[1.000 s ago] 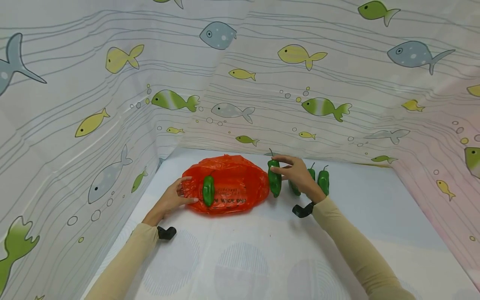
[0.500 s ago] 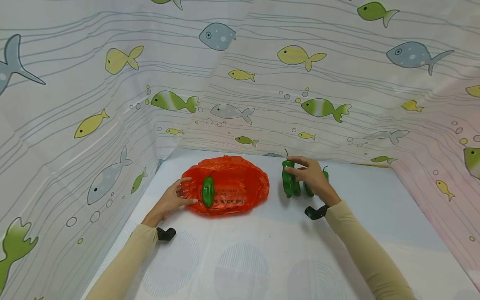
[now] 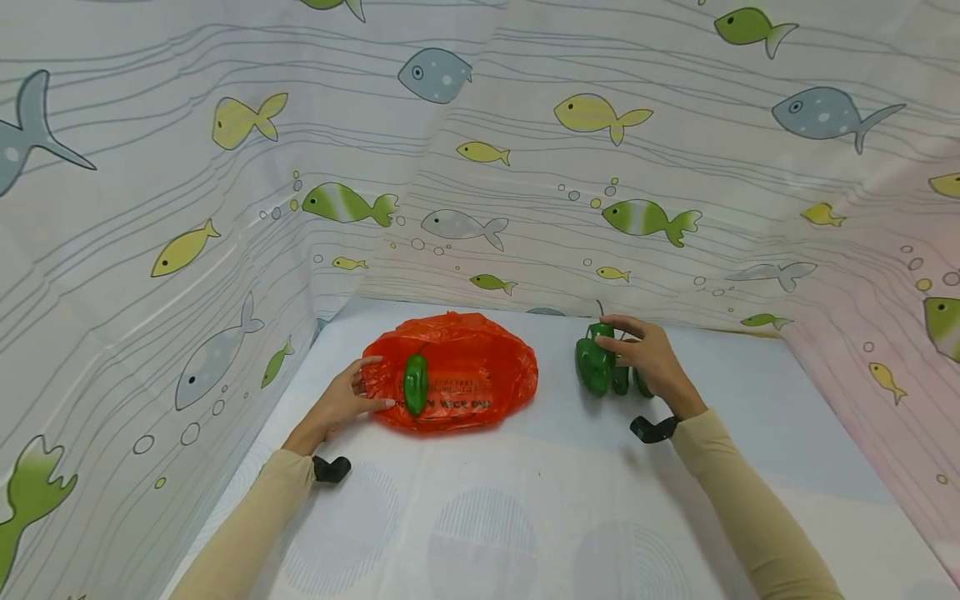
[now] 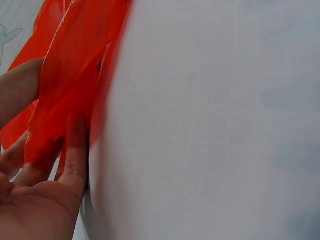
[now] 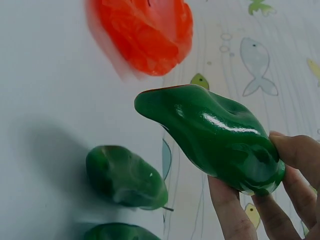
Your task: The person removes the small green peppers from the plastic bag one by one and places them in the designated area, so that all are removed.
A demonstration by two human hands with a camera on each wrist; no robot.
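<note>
A red plastic bag [image 3: 487, 367] lies spread on the table with its mouth towards me, one green pepper [image 3: 415, 385] resting on it. At the bag's left edge, my left hand [image 3: 347, 402] touches the plastic with thumb and fingers spread apart. In the left wrist view, the red film [image 4: 85, 60] partly covers those fingers. To the bag's right, my right hand [image 3: 647, 357] pinches a green pepper [image 5: 215, 130] near its stem end, tip hanging down. Other green peppers [image 5: 127, 177] lie close behind and beside it; the hand partly hides them in the head view.
White patterned cloth covers the table [image 3: 480, 517]. A fish-print curtain [image 3: 540, 167] encloses the back and both sides. Black wrist-worn devices [image 3: 332, 469] sit at both wrists.
My right hand has carried its pepper rightwards, away from the bag and over to the other peppers. My left hand, the bag and the pepper on it have stayed put.
</note>
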